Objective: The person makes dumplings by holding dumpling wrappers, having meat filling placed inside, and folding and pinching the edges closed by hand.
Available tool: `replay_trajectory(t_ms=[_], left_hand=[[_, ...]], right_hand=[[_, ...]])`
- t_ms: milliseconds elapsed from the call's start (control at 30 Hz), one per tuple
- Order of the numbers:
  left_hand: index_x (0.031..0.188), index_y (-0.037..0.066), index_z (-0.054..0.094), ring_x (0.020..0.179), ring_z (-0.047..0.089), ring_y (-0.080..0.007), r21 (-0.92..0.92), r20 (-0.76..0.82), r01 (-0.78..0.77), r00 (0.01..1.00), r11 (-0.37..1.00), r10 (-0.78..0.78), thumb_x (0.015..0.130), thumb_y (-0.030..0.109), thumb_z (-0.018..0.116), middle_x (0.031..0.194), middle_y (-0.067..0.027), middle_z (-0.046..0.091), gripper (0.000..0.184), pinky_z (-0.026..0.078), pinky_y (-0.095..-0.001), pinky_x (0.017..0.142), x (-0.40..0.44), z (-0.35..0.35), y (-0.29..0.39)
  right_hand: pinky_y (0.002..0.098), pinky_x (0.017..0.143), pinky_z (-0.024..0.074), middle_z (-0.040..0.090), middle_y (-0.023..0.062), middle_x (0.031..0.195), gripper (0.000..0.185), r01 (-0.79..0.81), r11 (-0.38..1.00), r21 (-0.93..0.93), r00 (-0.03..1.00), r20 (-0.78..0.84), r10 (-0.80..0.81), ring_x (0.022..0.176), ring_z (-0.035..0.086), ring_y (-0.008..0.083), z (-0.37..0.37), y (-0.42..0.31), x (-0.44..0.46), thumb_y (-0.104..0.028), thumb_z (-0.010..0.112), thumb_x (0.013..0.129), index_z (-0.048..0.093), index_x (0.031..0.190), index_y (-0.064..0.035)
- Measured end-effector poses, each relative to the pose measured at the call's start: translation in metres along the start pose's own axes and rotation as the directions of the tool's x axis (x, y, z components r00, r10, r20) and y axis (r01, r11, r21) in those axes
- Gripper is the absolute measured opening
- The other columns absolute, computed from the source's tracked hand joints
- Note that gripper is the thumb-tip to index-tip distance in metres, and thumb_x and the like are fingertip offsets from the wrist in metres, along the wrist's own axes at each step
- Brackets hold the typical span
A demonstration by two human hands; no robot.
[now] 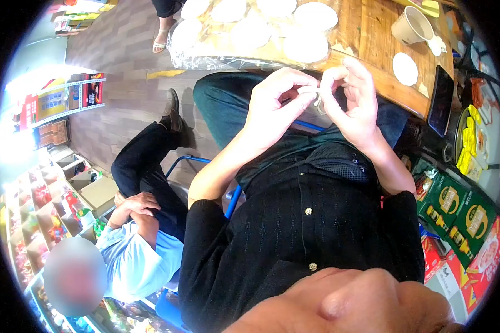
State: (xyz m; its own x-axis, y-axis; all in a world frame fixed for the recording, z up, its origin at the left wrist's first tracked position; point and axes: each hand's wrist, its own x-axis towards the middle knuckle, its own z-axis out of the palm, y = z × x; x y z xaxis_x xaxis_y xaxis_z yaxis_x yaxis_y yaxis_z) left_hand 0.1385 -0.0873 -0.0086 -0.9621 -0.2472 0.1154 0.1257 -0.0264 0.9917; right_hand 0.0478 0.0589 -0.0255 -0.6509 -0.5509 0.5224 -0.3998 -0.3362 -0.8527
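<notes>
Both hands meet above the lap, near the wooden table's front edge. My left hand (280,100) pinches a small whitish piece (316,95) between thumb and fingertips. From the other side my right hand (353,100) pinches the same piece, its other fingers curled and raised. What the piece is, I cannot make out; the fingers cover most of it. Beyond the hands, flat round white pieces (315,18) lie in rows on a plastic-covered board (222,60). One white round (405,69) lies apart on the wooden table (366,64).
A paper cup (413,28) stands on the table at the right, with a dark tablet or phone (441,101) by the edge. A seated person (141,250) is at the left. Shelves of packets (44,205) line the left; green packages (455,211) are at the right.
</notes>
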Motion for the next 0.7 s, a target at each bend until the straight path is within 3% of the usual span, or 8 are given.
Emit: replay_trajectory(t_ms=[100,233,300,400,500,633,700], left_hand=[[0.109,-0.001,0.062,0.092,0.061,-0.0119,0.064,0.05,0.081,0.995,0.995,-0.084,0.09,0.0,0.062,0.103,-0.0046,0.061,0.019,0.049,-0.0251,0.084,0.001,-0.004,-0.001],[0.112,-0.001,0.06,0.089,0.061,-0.0112,0.063,0.051,0.123,0.991,0.99,-0.126,0.09,0.001,0.061,0.102,-0.0046,0.062,0.022,0.05,-0.0248,0.081,0.004,-0.001,-0.005],[0.116,0.0,0.059,0.084,0.058,-0.0086,-0.222,-0.077,0.203,0.971,0.954,-0.224,0.091,0.004,0.062,0.095,-0.004,0.061,0.025,0.049,-0.0224,0.075,0.005,0.006,-0.002],[0.125,0.0,0.054,0.083,0.058,-0.0085,-0.236,-0.013,0.217,0.974,0.947,-0.226,0.093,0.006,0.058,0.096,-0.0042,0.062,0.032,0.049,-0.022,0.077,0.009,0.0,-0.004],[0.123,-0.001,0.057,0.082,0.058,-0.0088,-0.306,0.003,0.251,0.965,0.918,-0.263,0.094,0.008,0.058,0.099,-0.0048,0.064,0.03,0.049,-0.0217,0.076,0.011,-0.001,-0.008],[0.115,-0.003,0.061,0.082,0.059,-0.0094,-0.29,-0.017,0.252,0.963,0.923,-0.268,0.093,0.009,0.061,0.098,-0.0051,0.065,0.025,0.049,-0.0222,0.076,0.011,0.003,-0.01],[0.113,-0.003,0.062,0.083,0.06,-0.0094,-0.19,-0.017,0.258,0.964,0.947,-0.265,0.093,0.009,0.061,0.097,-0.0052,0.066,0.024,0.049,-0.0223,0.077,0.01,0.006,-0.009]], right_hand=[[0.0243,0.074,0.0467,0.058,0.0044,0.097,0.06,-0.052,0.998,0.017,0.999,-0.009,0.052,0.085,0.056,0.0097,0.0,0.003,0.0,0.008,0.064,0.084,0.037,0.136,-0.0012],[0.0239,0.074,0.0467,0.057,0.0048,0.097,0.054,-0.142,0.989,0.03,0.99,-0.015,0.142,0.085,0.056,0.0096,-0.002,0.001,0.001,0.006,0.065,0.085,0.041,0.133,-0.0003],[0.0232,0.074,0.0469,0.057,0.0054,0.098,0.048,-0.226,0.969,0.099,0.972,-0.05,0.231,0.084,0.056,0.0104,-0.003,-0.004,0.003,0.003,0.065,0.085,0.045,0.129,0.0],[0.0234,0.074,0.0475,0.057,0.0058,0.1,0.044,-0.244,0.969,-0.027,0.969,-0.047,0.243,0.083,0.057,0.011,-0.008,-0.002,0.003,0.001,0.066,0.085,0.049,0.125,-0.0005],[0.0243,0.073,0.0485,0.058,0.0051,0.099,0.039,-0.34,0.94,0.02,0.939,-0.038,0.341,0.082,0.057,0.0111,-0.008,0.001,-0.002,0.0,0.067,0.084,0.054,0.121,-0.0009],[0.026,0.08,0.0469,0.058,0.0071,0.106,0.043,-0.275,0.96,-0.055,0.961,-0.011,0.275,0.092,0.057,0.0127,-0.013,0.005,-0.003,0.005,0.063,0.085,0.048,0.125,0.0015],[0.0267,0.075,0.0486,0.062,0.007,0.096,0.038,-0.088,0.944,-0.317,0.996,-0.004,0.091,0.086,0.06,0.0133,-0.015,0.0,0.001,0.006,0.064,0.083,0.054,0.119,0.0008]])
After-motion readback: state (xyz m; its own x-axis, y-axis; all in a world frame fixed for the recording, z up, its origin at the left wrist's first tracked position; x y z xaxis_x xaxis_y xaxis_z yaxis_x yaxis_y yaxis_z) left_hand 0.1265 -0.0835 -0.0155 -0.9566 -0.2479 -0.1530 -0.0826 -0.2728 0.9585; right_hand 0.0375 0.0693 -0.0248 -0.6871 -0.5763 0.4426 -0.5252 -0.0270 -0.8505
